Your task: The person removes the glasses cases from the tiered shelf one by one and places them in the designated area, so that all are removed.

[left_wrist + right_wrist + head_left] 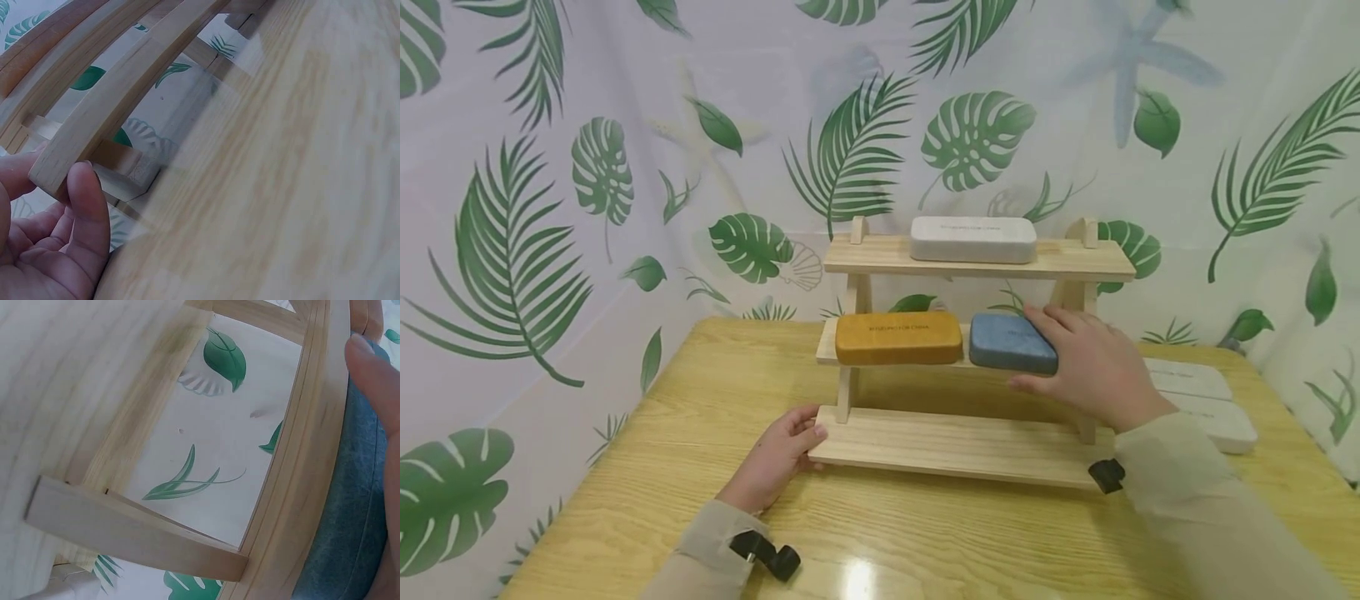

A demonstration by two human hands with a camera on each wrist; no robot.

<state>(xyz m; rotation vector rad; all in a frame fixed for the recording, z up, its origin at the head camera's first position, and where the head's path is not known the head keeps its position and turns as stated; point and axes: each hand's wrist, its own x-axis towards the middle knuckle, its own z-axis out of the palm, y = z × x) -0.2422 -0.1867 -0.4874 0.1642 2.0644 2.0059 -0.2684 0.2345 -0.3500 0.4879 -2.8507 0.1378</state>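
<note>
A three-tier wooden display rack [955, 442] stands on the table. My left hand [778, 454] pinches the left end of its bottom shelf, and the left wrist view shows the thumb [87, 194] and fingers round the board end. On the middle shelf, toward the right, lies a blue glasses case [1011, 343]. My right hand [1093, 362] grips its right part, thumb along the front and fingers over the top. In the right wrist view the blue case [350, 487] sits against the shelf edge. Left of it rests a mustard-yellow case [898, 339].
A white case [972, 242] lies on the top shelf. Two more white cases [1221, 425] lie on the table behind my right forearm. The wooden table [895, 533] extends in front of the rack. A leaf-patterned cloth [700, 167] hangs close behind.
</note>
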